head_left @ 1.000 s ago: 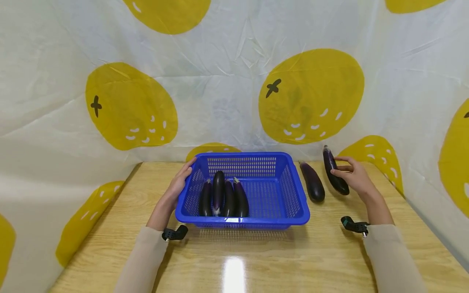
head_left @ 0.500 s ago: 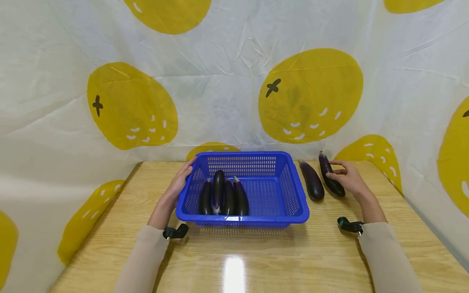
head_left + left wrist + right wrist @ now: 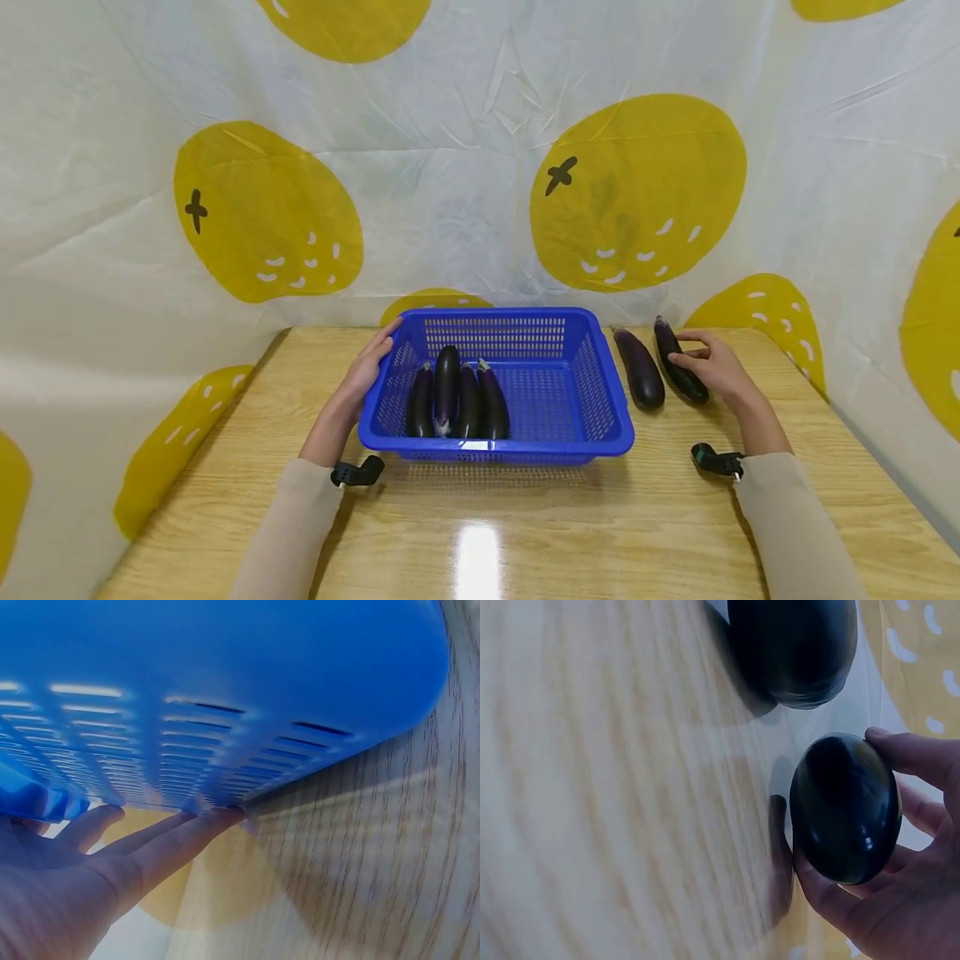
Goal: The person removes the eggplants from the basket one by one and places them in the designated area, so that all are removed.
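Observation:
A blue perforated basket [image 3: 497,450] stands on the table, with several dark eggplants [image 3: 470,404] side by side in its left half. My left hand [image 3: 366,372] rests against the basket's left side; in the left wrist view its long fingers [image 3: 176,844] lie nearly straight along the outer wall. To the right of the basket, my right hand [image 3: 716,363] holds an eggplant [image 3: 677,367] between thumb and fingers. The right wrist view shows this eggplant [image 3: 845,810] end-on, low by the tabletop. Another eggplant [image 3: 639,368] lies between it and the basket.
The wooden table [image 3: 420,533] ends at the back against a white cloth [image 3: 442,225] printed with yellow fruit. The cloth also hangs along both sides. The basket's right half shows its bare grid floor.
My right hand has brought its eggplant down and slightly left, closer to the other loose eggplant, and has hardly moved in the last half second. The left hand and basket stay put.

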Demonstrator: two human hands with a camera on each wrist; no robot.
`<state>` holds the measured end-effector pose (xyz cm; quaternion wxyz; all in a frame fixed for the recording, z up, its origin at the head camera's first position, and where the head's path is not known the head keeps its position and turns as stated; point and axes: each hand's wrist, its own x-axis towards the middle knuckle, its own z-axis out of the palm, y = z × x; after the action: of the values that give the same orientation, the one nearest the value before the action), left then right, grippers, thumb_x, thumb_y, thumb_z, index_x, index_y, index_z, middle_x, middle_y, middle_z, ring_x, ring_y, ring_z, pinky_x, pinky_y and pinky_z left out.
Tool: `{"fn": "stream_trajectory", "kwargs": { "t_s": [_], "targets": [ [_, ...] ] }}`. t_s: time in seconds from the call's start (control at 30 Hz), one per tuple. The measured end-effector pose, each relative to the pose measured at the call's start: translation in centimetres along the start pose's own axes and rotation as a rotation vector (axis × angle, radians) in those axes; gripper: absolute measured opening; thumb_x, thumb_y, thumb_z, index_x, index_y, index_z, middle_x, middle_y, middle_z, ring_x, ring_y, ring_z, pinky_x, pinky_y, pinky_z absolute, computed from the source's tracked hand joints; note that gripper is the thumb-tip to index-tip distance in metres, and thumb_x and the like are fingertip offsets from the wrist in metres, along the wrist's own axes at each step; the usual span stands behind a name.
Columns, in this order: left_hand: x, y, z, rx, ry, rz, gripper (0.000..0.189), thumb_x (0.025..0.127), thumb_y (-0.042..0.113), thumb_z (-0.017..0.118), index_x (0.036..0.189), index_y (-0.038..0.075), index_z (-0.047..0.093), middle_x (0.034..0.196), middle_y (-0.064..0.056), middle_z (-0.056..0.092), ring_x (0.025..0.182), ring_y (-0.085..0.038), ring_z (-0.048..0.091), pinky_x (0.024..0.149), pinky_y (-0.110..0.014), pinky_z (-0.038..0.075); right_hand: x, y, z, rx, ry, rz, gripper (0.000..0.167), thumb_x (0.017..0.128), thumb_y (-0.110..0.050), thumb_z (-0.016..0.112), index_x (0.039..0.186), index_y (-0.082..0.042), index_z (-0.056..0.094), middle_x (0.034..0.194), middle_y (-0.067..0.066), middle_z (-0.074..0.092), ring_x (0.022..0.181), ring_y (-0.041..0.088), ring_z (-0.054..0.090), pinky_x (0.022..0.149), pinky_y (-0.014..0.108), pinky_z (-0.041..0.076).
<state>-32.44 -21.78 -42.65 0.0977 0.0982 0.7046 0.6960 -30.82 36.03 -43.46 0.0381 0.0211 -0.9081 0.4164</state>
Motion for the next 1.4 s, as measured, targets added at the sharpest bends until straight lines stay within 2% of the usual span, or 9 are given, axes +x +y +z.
{"fn": "stream_trajectory", "kwargs": {
  "t_s": [0.07, 0.17, 0.3, 0.4, 0.47, 0.77, 1.1, 1.4],
  "targets": [
    [0.0, 0.1, 0.0, 0.008, -0.002, 0.003, 0.051, 0.115, 0.033, 0.021, 0.166, 0.034, 0.02, 0.175, -0.005, 0.013, 0.159, -0.037, 0.018, 0.125, -0.063, 0.02, 0.0, -0.1, 0.0, -0.01, -0.004, 0.006, 0.064, 0.105, -0.035, 0.059, 0.153, 0.003, 0.04, 0.145, 0.039, 0.048, 0.112, 0.031, 0.06, 0.075, 0.015, 0.047],
    [-0.1, 0.1, 0.0, 0.02, 0.0, 0.008, 0.051, 0.115, 0.034, 0.021, 0.166, 0.034, 0.019, 0.175, -0.004, 0.012, 0.159, -0.037, 0.017, 0.125, -0.064, 0.018, 0.1, -0.2, 0.1, -0.033, -0.016, 0.019, 0.064, 0.106, -0.036, 0.058, 0.153, 0.004, 0.04, 0.14, 0.042, 0.051, 0.116, 0.043, 0.06, 0.077, 0.021, 0.048],
    [-0.1, 0.1, 0.0, 0.016, 0.005, 0.003, 0.051, 0.115, 0.033, 0.021, 0.166, 0.033, 0.02, 0.175, -0.004, 0.013, 0.159, -0.037, 0.017, 0.126, -0.063, 0.019, 0.1, -0.3, 0.1, -0.079, -0.046, 0.037, 0.065, 0.107, -0.039, 0.055, 0.152, 0.005, 0.04, 0.141, 0.044, 0.049, 0.123, 0.054, 0.056, 0.088, 0.041, 0.053],
    [0.1, 0.0, 0.1, -0.016, -0.002, 0.008, 0.052, 0.115, 0.032, 0.021, 0.167, 0.031, 0.02, 0.175, -0.005, 0.014, 0.158, -0.035, 0.019, 0.126, -0.06, 0.021, 0.0, -0.5, 0.1, -0.104, -0.068, 0.042, 0.065, 0.107, -0.039, 0.054, 0.152, 0.006, 0.04, 0.144, 0.044, 0.046, 0.127, 0.057, 0.052, 0.096, 0.057, 0.051],
    [0.2, 0.0, 0.1, -0.032, -0.009, 0.015, 0.052, 0.115, 0.031, 0.021, 0.167, 0.03, 0.019, 0.175, -0.005, 0.015, 0.158, -0.035, 0.02, 0.125, -0.058, 0.022, -0.1, -0.6, 0.0, -0.114, -0.082, 0.042, 0.065, 0.108, -0.039, 0.053, 0.152, 0.006, 0.039, 0.145, 0.044, 0.045, 0.127, 0.057, 0.051, 0.099, 0.062, 0.049],
    [0.2, -0.1, 0.1, -0.019, -0.008, 0.02, 0.052, 0.115, 0.033, 0.021, 0.167, 0.03, 0.018, 0.175, -0.005, 0.015, 0.157, -0.035, 0.023, 0.124, -0.056, 0.025, -0.5, -1.1, -0.8, -0.153, -0.156, 0.024, 0.061, 0.108, -0.029, 0.053, 0.152, 0.011, 0.037, 0.149, 0.044, 0.04, 0.133, 0.06, 0.046, 0.105, 0.067, 0.045],
    [0.1, -0.1, 0.0, -0.022, -0.009, 0.019, 0.052, 0.115, 0.033, 0.021, 0.167, 0.03, 0.017, 0.175, -0.005, 0.015, 0.157, -0.036, 0.023, 0.123, -0.058, 0.025, -0.2, -0.6, -0.6, -0.158, -0.137, 0.029, 0.064, 0.108, -0.035, 0.054, 0.15, 0.011, 0.042, 0.143, 0.044, 0.048, 0.13, 0.059, 0.049, 0.105, 0.066, 0.045],
    [0.1, 0.1, 0.1, -0.018, 0.001, 0.018, 0.052, 0.115, 0.031, 0.021, 0.167, 0.029, 0.019, 0.175, -0.005, 0.014, 0.156, -0.035, 0.022, 0.125, -0.057, 0.023, -0.3, -0.9, -0.9, -0.143, -0.184, 0.05, 0.067, 0.109, -0.037, 0.05, 0.154, 0.011, 0.035, 0.147, 0.045, 0.042, 0.133, 0.06, 0.045, 0.107, 0.068, 0.041]
  ]
}}
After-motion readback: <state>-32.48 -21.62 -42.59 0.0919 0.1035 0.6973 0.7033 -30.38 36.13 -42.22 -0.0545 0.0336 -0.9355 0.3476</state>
